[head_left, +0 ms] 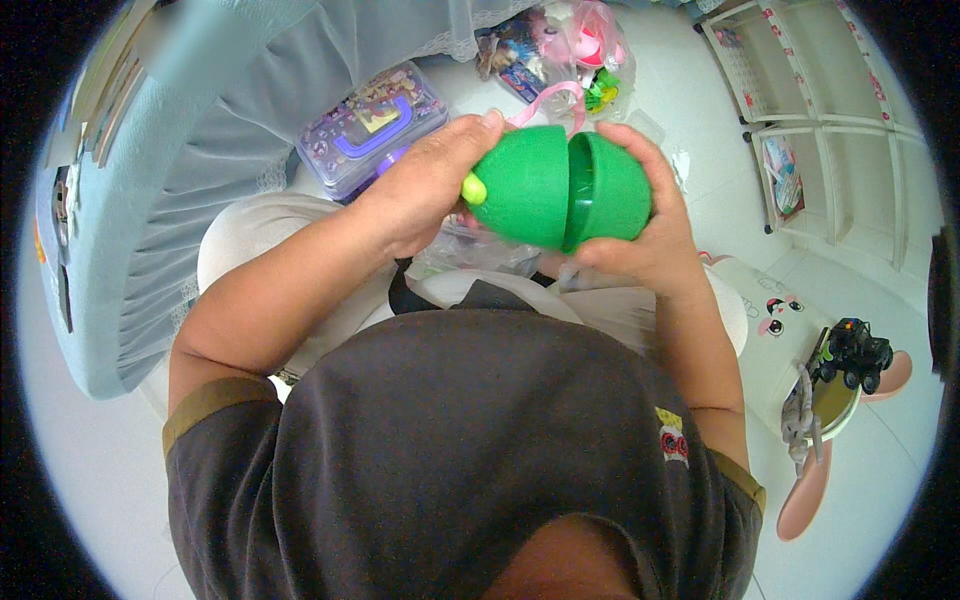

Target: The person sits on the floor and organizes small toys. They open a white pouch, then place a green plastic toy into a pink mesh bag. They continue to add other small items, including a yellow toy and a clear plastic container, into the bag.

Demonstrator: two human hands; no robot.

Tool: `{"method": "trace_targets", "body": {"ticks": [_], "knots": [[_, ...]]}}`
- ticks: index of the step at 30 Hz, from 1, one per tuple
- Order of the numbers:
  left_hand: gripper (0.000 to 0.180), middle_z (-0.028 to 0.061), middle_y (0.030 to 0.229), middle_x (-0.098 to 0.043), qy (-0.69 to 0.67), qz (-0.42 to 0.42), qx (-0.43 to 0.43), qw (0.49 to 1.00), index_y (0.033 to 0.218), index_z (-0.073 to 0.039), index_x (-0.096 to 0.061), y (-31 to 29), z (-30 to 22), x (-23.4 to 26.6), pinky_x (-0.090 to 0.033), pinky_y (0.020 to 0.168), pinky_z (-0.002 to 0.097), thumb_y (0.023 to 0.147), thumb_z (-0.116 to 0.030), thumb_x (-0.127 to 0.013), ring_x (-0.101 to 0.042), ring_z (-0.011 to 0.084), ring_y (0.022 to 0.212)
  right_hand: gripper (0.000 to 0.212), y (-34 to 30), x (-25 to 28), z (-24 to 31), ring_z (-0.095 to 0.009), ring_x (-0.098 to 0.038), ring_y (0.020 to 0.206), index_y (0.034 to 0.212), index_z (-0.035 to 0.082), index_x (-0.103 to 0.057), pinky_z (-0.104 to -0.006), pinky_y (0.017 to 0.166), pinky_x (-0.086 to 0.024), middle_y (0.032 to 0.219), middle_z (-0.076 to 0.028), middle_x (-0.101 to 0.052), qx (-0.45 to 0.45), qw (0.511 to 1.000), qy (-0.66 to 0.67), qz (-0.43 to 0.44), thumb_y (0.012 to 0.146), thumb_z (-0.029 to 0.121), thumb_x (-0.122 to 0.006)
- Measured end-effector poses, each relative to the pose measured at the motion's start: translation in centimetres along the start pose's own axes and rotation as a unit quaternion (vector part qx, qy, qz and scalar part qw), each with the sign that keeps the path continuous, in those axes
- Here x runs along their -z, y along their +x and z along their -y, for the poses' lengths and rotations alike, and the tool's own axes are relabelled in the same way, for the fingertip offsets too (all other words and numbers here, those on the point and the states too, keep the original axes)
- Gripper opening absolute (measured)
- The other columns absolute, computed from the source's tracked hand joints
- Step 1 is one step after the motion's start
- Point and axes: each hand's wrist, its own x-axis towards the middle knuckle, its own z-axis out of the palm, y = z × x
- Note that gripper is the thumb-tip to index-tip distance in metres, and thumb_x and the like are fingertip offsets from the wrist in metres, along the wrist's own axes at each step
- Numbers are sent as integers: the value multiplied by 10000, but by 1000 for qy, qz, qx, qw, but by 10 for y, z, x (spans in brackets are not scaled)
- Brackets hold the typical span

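White floor spreads across the upper and right side of the view, hemmed on the left by a pale blue fabric-covered piece with a frilled skirt and on the right by a white shelf unit. Open floor shows between the shelf and the person's knees; more lies at lower right, near a black toy truck sitting on a pink-eared mat. Beyond the hands: a clear purple plastic carry case with a handle just beside the left wrist, and a heap of bagged pink toys farther off. Large green plastic egg, two halves parted by a narrow seam, is held above the lap between both hands. Left hand wraps the wider half, a small yellow-green knob at its thumb. Right hand cups the narrower half, fingers curled over top.
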Motion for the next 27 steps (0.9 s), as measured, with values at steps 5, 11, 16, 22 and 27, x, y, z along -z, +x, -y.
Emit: {"method": "trace_targets", "body": {"ticks": [5,11,16,22,27], "knots": [[459,93,1088,-546,35,-24,-53,998,1146,-34,-503,-1,-11,-7,-408,873,302,924,-415,-373,-519,161,999,883,2,2,-4,-233,-462,1089,1225,75,-445,-355,942,-350,1150,-92,-491,19,998,-58,5,476,312,-850],[455,98,1065,-547,96,-3,-55,994,1150,-26,-497,1,-5,-3,-409,866,294,926,-403,-374,-516,157,986,872,3,3,-3,-245,-470,1078,1221,77,-448,-359,937,-355,1143,-107,-501,50,996,-80,7,480,307,-846],[442,96,1043,-549,72,-8,-40,997,1126,-25,-504,2,0,-3,-413,857,293,931,-395,-361,-521,159,969,867,2,1,-3,-242,-466,1082,1220,80,-449,-360,932,-358,1147,-106,-494,31,998,-54,12,482,300,-845],[444,93,1028,-553,43,1,-36,998,1123,-26,-502,1,1,-4,-420,846,295,931,-400,-357,-533,163,943,865,1,0,-4,-242,-459,1085,1221,85,-447,-355,933,-355,1147,-104,-486,23,999,-48,10,481,290,-846],[424,86,1007,-555,44,-9,-33,998,1109,-32,-503,-1,2,-5,-423,829,289,930,-393,-371,-530,152,935,886,3,-1,-7,-239,-452,1089,1225,78,-442,-348,933,-353,1136,-102,-480,45,996,-79,20,471,299,-851]]}}
